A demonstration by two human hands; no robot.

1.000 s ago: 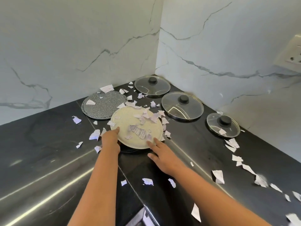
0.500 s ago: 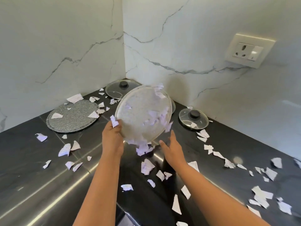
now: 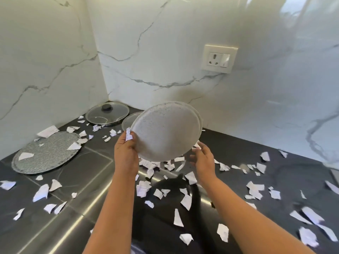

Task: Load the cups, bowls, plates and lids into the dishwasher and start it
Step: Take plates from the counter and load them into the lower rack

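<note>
the left hand [image 3: 126, 153] grips the left rim of a pale speckled plate [image 3: 165, 132] in the middle of the frame, thumb on the near face and fingers curled behind. a small paper scrap [image 3: 128, 135] sits at the thumb tip against the rim. the plate is held up off the table [image 3: 286, 182] and tilted, its face turned toward the camera. a second rim shows just behind its upper right edge; whether that is another plate stacked under it cannot be told.

the right hand [image 3: 203, 160] is just below the plate's lower right rim, fingers spread and relaxed, holding nothing. it is blurred, and whether the fingertips touch the rim cannot be told.

at the left of the frame a grey speckled plate [image 3: 46, 153] lies flat on the dark table with a few bits of paper on it. in the corner behind it, upper centre left, a glass lid [image 3: 107, 113] with a black knob rests on the table. a second glass lid [image 3: 128, 121] lies just right of it, mostly hidden behind the held plate.

torn paper scraps [image 3: 143, 188] are scattered across the table, thick under the plate and trailing toward the lower right. a wall socket [image 3: 219, 58] is set in the white marble wall [image 3: 165, 52] at upper right.
</note>
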